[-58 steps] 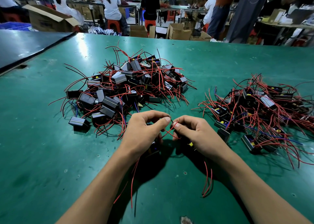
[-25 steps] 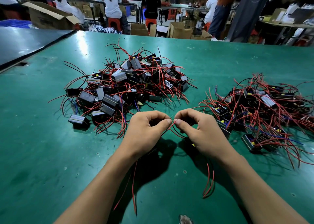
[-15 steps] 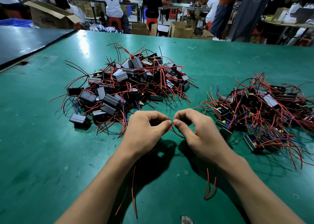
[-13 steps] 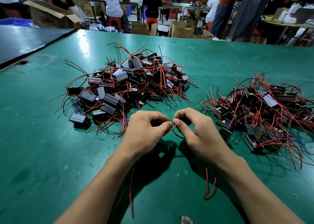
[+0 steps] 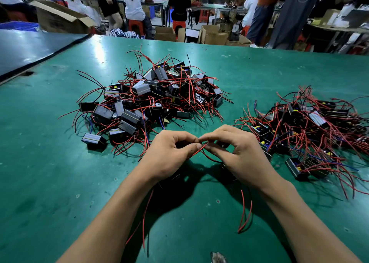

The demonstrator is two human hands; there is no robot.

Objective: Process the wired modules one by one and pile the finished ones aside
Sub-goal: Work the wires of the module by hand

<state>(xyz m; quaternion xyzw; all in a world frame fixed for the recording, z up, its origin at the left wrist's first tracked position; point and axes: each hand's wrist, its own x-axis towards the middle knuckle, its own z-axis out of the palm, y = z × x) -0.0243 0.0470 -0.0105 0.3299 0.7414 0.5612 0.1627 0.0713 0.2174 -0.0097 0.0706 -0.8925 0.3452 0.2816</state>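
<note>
Now the fingertips of the left hand (image 5: pixel 169 155) and right hand (image 5: pixel 241 155) touch, closer than a moment ago; each grip pinches the red wire (image 5: pixel 201 150) at 6 o'clock on the worktop (image 5: pixel 50 173). The left pile (image 5: pixel 151 97) sits unmoved at 11 o'clock, the right pile (image 5: pixel 311 127) at 3; labels are too small to read.

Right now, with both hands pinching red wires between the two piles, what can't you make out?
Head view, module being worked on: hidden under the left hand and right hand; only its red wires show.
Head view, what the fingertips do to the wires: too small to tell.
Head view, right pile: cut off by the frame's right edge.
</note>
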